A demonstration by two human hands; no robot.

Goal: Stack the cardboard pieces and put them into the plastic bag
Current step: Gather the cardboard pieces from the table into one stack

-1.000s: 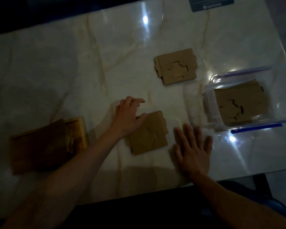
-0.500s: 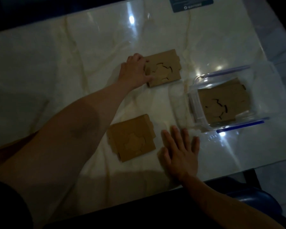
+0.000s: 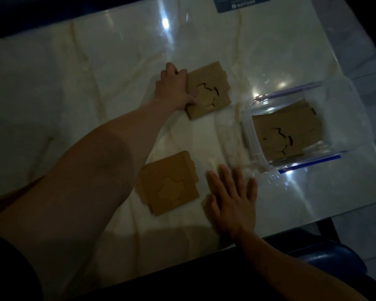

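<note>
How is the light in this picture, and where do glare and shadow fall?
Head view: dim overall. Bright glare spots on the glossy table, top centre and around the plastic bag. The left arm casts a shadow by the near cardboard. The left hand holds the far cardboard; the right hand lies flat. The corners are darkest.

Bare table (image 3: pixel 96 88) left of cardboard stacks (image 3: pixel 208 90)

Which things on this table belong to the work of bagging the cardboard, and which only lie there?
Part of the job:
- far cardboard stack, gripped by the left hand
- near cardboard stack, untouched
- plastic bag with a cardboard piece inside
- right hand, flat on the table

Lying about:
- dark card at the far edge
</note>
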